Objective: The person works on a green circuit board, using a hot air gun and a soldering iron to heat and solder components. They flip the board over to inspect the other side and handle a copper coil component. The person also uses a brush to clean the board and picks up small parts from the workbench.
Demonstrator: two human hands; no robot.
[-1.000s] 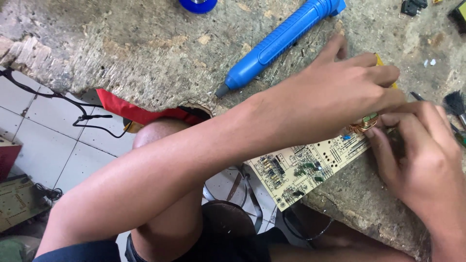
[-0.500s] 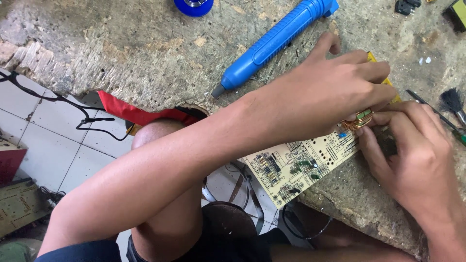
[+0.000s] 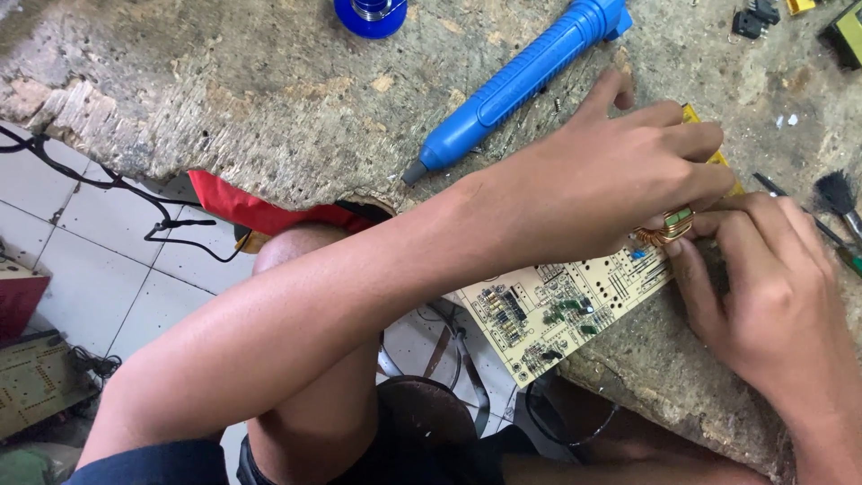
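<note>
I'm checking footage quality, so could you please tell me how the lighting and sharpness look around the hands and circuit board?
Head view: soft, even daylight, no glare; the circuit board and blue desoldering pump are sharp; the left hand casts only a faint shadow; the right hand is slightly soft near the frame edge.

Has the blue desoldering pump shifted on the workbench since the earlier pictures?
No. The blue desoldering pump keeps its place beside the chipped patches on the workbench; only the camera shifted slightly.

A cream circuit board point(image 3: 557, 310) is printed with fine black lines and dotted with green parts; a copper-wound coil point(image 3: 666, 226) is seen on it. A bright blue desoldering pump point(image 3: 516, 81) is laid on the mottled grey-brown workbench point(image 3: 224, 99). A red cloth point(image 3: 260, 211) is seen under its edge.
</note>
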